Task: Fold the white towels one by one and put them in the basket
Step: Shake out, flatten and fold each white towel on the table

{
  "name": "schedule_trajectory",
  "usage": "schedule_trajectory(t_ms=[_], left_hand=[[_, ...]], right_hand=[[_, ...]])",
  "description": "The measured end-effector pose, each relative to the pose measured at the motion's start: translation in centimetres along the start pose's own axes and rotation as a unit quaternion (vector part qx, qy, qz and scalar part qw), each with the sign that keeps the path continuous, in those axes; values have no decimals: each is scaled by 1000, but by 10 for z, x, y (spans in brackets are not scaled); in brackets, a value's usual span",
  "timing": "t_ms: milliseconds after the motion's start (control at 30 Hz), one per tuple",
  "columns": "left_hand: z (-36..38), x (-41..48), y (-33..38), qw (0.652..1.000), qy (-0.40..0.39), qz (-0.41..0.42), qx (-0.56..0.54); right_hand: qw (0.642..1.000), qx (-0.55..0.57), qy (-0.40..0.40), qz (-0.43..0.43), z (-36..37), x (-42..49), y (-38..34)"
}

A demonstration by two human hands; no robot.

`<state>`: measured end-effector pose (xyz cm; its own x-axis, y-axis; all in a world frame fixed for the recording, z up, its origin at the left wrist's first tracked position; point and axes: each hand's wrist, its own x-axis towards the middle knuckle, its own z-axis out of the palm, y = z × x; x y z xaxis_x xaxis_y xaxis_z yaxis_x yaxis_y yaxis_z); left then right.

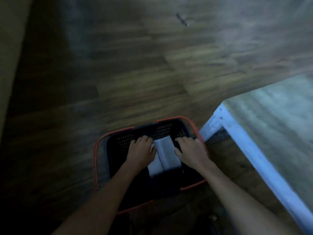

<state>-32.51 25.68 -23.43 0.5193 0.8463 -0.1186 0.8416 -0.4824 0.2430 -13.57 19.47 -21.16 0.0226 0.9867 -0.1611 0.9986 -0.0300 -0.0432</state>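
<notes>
Both left hand point(140, 150) and right hand point(192, 150) are set against the folded towel point(165, 154) inside the basket point(100, 146), grip indeterminable; the fold may be undone by uneven release.

White towel point(165, 156), black perforated basket point(118, 141) with orange rim, brown wood-grain floor point(118, 73)

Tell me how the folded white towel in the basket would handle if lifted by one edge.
The folded towel is probably floppy: soft layered cloth, likely to sag and unfold. It looks light, a small bundle between the left hand and right hand.
</notes>
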Motion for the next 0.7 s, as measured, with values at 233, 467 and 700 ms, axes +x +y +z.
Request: schedule_trajectory(t_ms=[233,467,700], left_hand=[[-139,-35,56,988,116,85,48],[-231,-76,120,974,158,148,59],[-264,-104,201,957,149,239,75]], right_hand=[[992,4,104,72,-150,-70,1],[976,5,148,162,-247,-162,24],[953,7,170,251,-276,-264,50]])
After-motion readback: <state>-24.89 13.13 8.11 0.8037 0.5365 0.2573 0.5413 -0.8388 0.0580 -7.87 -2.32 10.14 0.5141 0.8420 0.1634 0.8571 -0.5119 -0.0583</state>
